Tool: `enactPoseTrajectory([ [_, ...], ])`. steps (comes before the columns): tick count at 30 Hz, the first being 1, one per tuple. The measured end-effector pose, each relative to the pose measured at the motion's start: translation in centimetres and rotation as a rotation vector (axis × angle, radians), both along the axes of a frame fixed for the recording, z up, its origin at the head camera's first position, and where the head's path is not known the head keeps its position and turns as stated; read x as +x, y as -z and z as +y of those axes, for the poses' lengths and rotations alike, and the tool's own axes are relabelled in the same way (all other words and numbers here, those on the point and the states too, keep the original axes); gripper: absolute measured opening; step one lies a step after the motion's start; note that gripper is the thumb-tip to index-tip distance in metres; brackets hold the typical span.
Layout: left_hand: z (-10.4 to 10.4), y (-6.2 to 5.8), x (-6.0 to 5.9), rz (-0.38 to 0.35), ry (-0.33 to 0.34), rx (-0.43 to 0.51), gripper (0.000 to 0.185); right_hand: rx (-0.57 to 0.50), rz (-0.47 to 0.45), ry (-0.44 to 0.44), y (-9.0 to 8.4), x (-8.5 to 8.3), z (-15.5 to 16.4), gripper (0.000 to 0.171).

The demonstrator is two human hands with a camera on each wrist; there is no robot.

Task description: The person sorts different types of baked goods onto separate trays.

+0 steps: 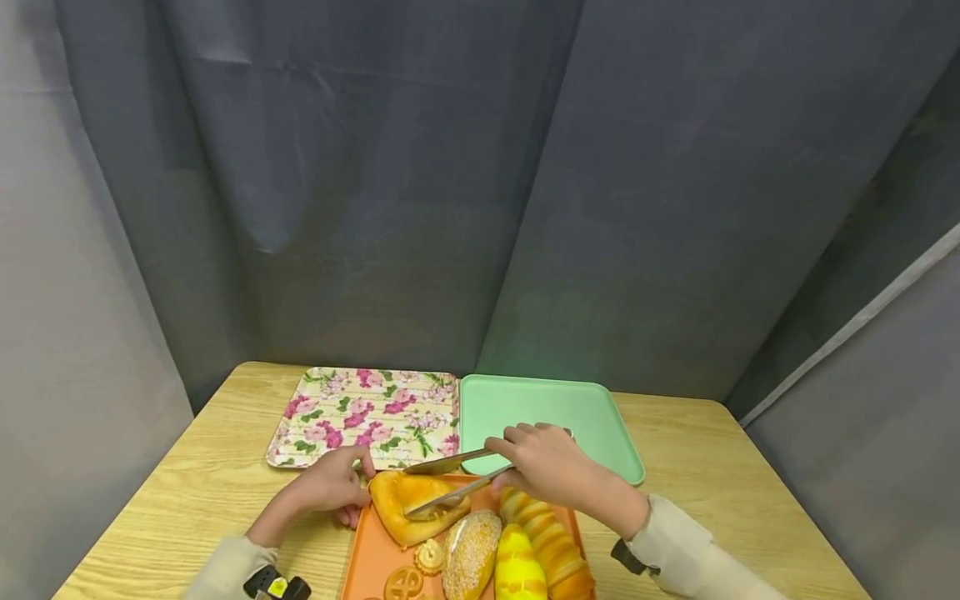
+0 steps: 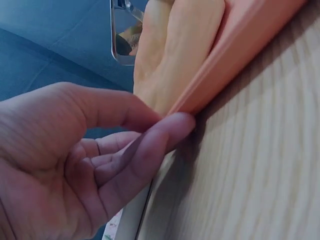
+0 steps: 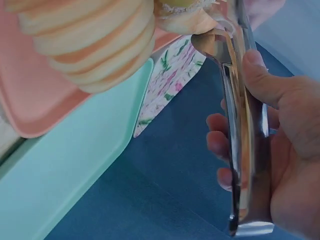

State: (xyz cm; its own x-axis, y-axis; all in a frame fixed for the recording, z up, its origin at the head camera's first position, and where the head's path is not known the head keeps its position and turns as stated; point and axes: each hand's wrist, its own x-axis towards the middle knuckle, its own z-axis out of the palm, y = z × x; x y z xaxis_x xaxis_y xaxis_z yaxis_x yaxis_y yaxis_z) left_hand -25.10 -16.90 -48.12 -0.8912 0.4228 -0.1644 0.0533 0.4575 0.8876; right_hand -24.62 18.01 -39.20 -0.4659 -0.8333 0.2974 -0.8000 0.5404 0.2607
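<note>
An orange tray [image 1: 360, 554] at the table's near edge holds several breads. My right hand [image 1: 543, 462] grips metal tongs [image 1: 450, 461] whose two arms close above and below a flat golden bread [image 1: 393, 500] at the tray's far left corner. In the right wrist view the tongs [image 3: 243, 130] run through my right hand [image 3: 285, 125], their tips at the bread. My left hand [image 1: 330, 487] pinches the orange tray's corner [image 2: 235, 55] between thumb and fingertip, right beside the golden bread [image 2: 175, 45]. The tongs' tip [image 2: 122, 35] shows above it.
A floral tray [image 1: 367, 417] and a green tray [image 1: 547, 412] lie side by side behind the orange one. A sesame roll [image 1: 471, 554], a yellow striped bread [image 1: 517, 571], a long ridged bread [image 1: 551, 542] and cookies [image 1: 408, 583] fill the orange tray. Grey curtains surround the wooden table [image 1: 712, 483].
</note>
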Motion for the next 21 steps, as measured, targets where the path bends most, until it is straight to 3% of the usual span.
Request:
enactPoseTrajectory([
  [11,0.6,0.0,0.4,0.018,-0.082,-0.022,0.023,-0.104,0.068,-0.076,0.6,-0.5,0.3,0.043],
  [16,0.3,0.3,0.2,0.012,-0.082,0.001,0.022,-0.143,0.113,-0.11,0.8,-0.6,0.1,0.03],
  [21,0.2,0.6,0.0,-0.017,-0.067,0.017,0.022,-0.166,0.144,-0.115,1.1,-0.7,0.1,0.029],
])
